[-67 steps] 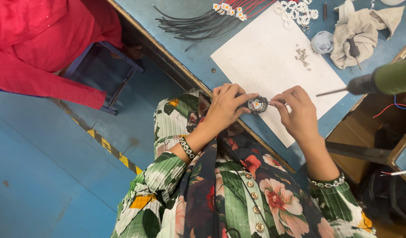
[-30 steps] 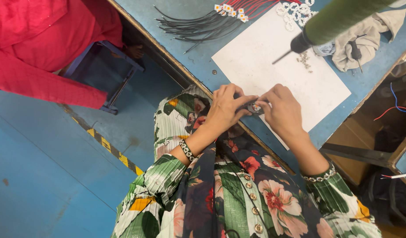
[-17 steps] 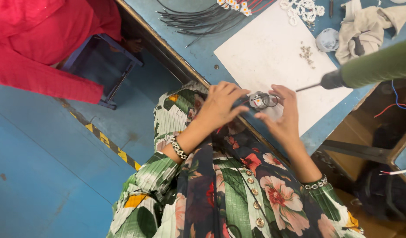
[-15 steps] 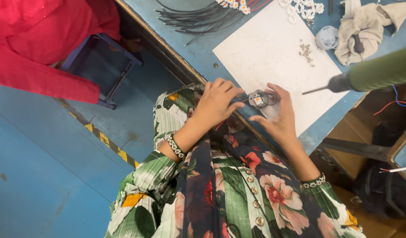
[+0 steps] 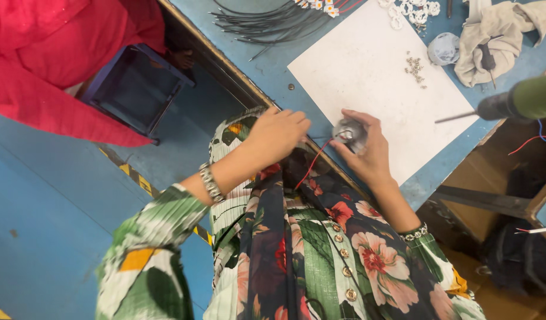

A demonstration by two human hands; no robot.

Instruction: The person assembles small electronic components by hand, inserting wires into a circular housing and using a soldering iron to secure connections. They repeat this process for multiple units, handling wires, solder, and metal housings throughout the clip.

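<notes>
My right hand (image 5: 368, 155) grips a small round metal motor (image 5: 350, 133) at the near edge of the white sheet (image 5: 368, 71). A red wire (image 5: 316, 163) and a dark wire trail from the motor toward my left hand (image 5: 277, 134). That left hand is closed over the table edge beside the motor, pinching the wire ends as far as I can see. A hanging green power screwdriver (image 5: 510, 104) points its bit at the sheet from the right, held by neither hand.
The blue table (image 5: 273, 65) carries a bundle of black cables (image 5: 261, 21), small white connectors (image 5: 409, 12), a little heap of screws (image 5: 414, 66), a tape roll (image 5: 443, 48) and a beige rag (image 5: 498, 32). A person in red (image 5: 54, 53) sits at left by a dark blue bin (image 5: 134, 89).
My hands have separated slightly; the left one slid left off the motor along the wires. The hanging screwdriver swung back to the right of the sheet.
</notes>
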